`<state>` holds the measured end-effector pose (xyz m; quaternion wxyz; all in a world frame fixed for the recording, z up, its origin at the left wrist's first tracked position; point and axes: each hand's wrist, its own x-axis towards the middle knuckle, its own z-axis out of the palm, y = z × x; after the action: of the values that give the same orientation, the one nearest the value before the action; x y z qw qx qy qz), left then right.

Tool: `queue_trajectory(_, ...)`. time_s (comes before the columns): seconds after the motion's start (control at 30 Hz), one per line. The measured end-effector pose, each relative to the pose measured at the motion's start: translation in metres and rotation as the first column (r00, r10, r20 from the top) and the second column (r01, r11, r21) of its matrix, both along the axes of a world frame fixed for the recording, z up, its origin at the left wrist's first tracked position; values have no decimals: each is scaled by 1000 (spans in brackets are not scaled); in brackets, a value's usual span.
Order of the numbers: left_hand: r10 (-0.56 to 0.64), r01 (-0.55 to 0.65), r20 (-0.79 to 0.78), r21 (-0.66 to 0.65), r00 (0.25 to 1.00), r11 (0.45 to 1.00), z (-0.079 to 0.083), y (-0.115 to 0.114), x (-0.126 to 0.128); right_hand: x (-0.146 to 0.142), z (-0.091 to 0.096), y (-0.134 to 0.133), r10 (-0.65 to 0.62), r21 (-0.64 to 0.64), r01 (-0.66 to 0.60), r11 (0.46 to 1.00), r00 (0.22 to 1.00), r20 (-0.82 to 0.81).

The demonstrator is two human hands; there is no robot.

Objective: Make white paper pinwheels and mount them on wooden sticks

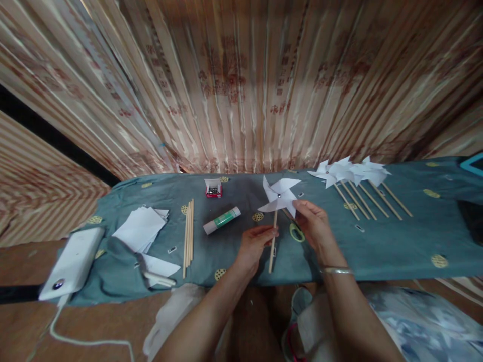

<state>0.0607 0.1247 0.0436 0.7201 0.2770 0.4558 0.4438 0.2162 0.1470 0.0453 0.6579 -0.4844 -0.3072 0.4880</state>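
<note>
My left hand is closed around the wooden stick of a white paper pinwheel, holding it upright above the blue-grey cloth. My right hand pinches the lower right blade of the pinwheel's head. A silver pin sits at the wheel's centre. Green-handled scissors lie on the cloth just under my right hand.
Several finished pinwheels lie in a row at the right. A glue stick, a red pin box, spare wooden sticks, cut white paper and a white power bank with its cable lie at the left. A curtain hangs behind.
</note>
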Motion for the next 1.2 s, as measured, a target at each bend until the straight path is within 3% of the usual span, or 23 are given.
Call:
queue_trajectory(0.93,28,-28,47,1,998,1000,3,4,2,-26,1,-5,135,-34,-133,990,990,48)
queue_trajectory(1.07,32,-31,58,-11,998,999,3,4,0,-17,-1,-4,123,-50,-120,991,990,67)
queue_trajectory(1.2,10,-9,63,-17,998,1000,2,4,-1,-2,-2,-1,29,-56,-28,998,999,31)
